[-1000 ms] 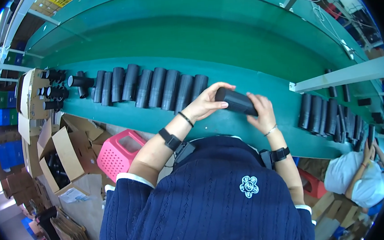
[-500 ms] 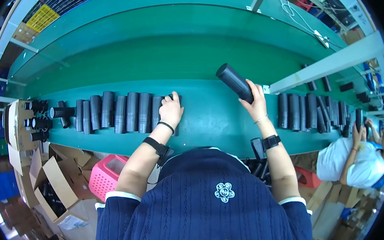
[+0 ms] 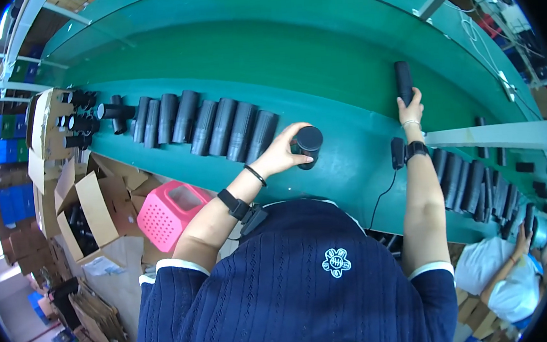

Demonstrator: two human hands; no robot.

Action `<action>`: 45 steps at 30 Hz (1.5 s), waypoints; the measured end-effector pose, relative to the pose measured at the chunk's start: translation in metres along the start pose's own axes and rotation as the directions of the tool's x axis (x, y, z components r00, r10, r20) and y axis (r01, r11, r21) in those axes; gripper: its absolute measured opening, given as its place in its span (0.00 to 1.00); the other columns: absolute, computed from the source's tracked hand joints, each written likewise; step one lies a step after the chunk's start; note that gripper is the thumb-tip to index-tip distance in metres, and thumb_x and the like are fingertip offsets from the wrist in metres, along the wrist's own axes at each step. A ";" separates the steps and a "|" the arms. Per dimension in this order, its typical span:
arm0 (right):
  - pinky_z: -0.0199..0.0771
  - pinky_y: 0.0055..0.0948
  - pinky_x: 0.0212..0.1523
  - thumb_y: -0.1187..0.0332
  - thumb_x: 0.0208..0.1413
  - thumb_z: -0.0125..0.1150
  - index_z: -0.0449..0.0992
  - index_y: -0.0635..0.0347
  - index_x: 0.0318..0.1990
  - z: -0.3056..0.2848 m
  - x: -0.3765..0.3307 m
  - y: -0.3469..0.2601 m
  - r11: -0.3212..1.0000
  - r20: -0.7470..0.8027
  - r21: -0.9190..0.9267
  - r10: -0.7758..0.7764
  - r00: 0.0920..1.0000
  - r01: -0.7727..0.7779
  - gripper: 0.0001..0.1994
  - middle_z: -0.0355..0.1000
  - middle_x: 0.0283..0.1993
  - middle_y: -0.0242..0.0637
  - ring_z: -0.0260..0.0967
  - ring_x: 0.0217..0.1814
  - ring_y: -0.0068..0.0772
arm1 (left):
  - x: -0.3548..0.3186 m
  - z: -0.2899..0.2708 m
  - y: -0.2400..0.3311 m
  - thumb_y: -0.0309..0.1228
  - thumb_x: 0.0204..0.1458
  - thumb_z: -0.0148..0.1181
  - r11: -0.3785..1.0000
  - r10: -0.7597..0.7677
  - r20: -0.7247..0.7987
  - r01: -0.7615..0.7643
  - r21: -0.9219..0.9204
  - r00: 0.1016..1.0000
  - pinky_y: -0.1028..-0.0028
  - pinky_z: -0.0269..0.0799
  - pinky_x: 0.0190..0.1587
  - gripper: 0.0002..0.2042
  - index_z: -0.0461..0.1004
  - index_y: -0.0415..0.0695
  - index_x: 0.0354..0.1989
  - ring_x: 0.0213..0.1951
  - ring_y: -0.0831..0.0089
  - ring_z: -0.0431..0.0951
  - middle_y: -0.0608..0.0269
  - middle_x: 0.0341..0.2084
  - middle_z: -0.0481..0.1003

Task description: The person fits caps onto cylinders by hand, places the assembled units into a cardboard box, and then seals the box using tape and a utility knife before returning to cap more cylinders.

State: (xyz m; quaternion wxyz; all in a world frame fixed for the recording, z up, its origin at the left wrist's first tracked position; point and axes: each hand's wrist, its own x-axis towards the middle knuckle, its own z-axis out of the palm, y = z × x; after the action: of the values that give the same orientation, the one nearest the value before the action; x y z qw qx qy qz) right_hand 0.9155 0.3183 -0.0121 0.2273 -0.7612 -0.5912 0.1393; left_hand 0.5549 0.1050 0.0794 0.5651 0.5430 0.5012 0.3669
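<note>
My left hand (image 3: 288, 149) is closed around a black cylinder (image 3: 309, 140), whose round flat end faces up. It is just right of a row of black ribbed cylinders (image 3: 224, 126) lying side by side on the green bench. Farther right, my right hand (image 3: 412, 107) grips another black cylinder (image 3: 403, 78) by its near end. That one points away from me, over the green belt (image 3: 336, 63). The inner fingers of both hands are partly hidden.
More black cylinders (image 3: 463, 178) lie to the right, beyond a pale metal post (image 3: 489, 135). A cardboard box (image 3: 45, 131) holding black parts stands at the bench's left end. Below sit a pink basket (image 3: 168, 221) and an open carton (image 3: 87, 214). A co-worker (image 3: 506, 268) is at lower right.
My left hand has lifted a cylinder from the row's right end and turned it end-up. My right hand has carried its cylinder rightward, now nearly straight. The view has turned.
</note>
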 end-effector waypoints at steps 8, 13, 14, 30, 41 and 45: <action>0.68 0.45 0.49 0.60 0.53 0.61 0.67 0.39 0.57 -0.001 -0.038 -0.034 0.959 -0.096 -0.180 -0.240 0.966 0.220 0.22 0.69 0.48 0.43 0.65 0.49 0.49 | -0.010 0.008 0.013 0.21 0.40 0.67 0.985 0.042 0.134 -0.063 0.158 0.990 0.61 0.56 0.64 0.33 0.63 0.50 0.58 0.60 0.57 0.59 0.58 0.55 0.64; 0.69 0.17 0.34 0.66 0.61 0.55 0.76 0.61 0.45 -0.061 -0.163 -0.120 0.555 0.711 0.698 -0.455 0.536 -0.453 0.10 0.73 0.30 0.30 0.70 0.33 0.18 | -0.010 0.014 0.006 0.23 0.41 0.66 0.971 0.058 0.216 -0.106 0.214 0.975 0.62 0.55 0.63 0.34 0.59 0.49 0.59 0.60 0.55 0.58 0.55 0.55 0.63; 0.69 0.17 0.34 0.68 0.60 0.57 0.74 0.61 0.45 -0.062 -0.181 -0.124 0.517 0.718 0.695 -0.484 0.500 -0.499 0.10 0.72 0.32 0.30 0.69 0.33 0.18 | -0.011 0.017 0.001 0.26 0.42 0.67 0.973 0.092 0.196 -0.130 0.191 0.976 0.62 0.55 0.62 0.34 0.58 0.47 0.60 0.60 0.57 0.59 0.54 0.55 0.63; 0.69 0.16 0.35 0.76 0.54 0.61 0.72 0.60 0.46 -0.042 -0.236 -0.122 0.397 0.617 0.786 -0.472 0.630 -0.473 0.12 0.70 0.34 0.27 0.67 0.34 0.15 | -0.018 0.018 -0.001 0.32 0.46 0.67 0.986 0.053 0.242 -0.012 -0.169 0.969 0.70 0.62 0.55 0.27 0.62 0.42 0.54 0.54 0.71 0.65 0.59 0.48 0.66; 0.58 0.33 0.64 0.77 0.44 0.68 0.58 0.61 0.64 -0.059 -0.239 -0.116 0.661 0.607 0.745 -0.618 0.499 -0.087 0.37 0.61 0.62 0.38 0.60 0.64 0.33 | -0.025 0.002 0.027 0.36 0.45 0.69 0.559 0.147 0.132 0.028 -0.828 0.980 0.62 0.62 0.60 0.32 0.60 0.42 0.56 0.56 0.62 0.68 0.53 0.50 0.68; 0.56 0.32 0.65 0.77 0.47 0.66 0.55 0.63 0.65 -0.041 -0.245 -0.104 0.560 0.732 0.679 -0.563 0.383 -0.475 0.37 0.61 0.63 0.38 0.59 0.64 0.31 | -0.025 0.014 0.021 0.29 0.43 0.71 0.794 0.015 0.072 0.032 -0.607 0.997 0.68 0.65 0.57 0.33 0.59 0.43 0.57 0.53 0.70 0.69 0.59 0.48 0.69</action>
State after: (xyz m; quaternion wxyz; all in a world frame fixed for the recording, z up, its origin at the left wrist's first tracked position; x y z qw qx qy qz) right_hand 0.7842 0.0957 0.0625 0.1890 -0.3206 -0.4914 0.7874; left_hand 0.5657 0.0803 0.1032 0.7289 0.3438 0.3385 0.4858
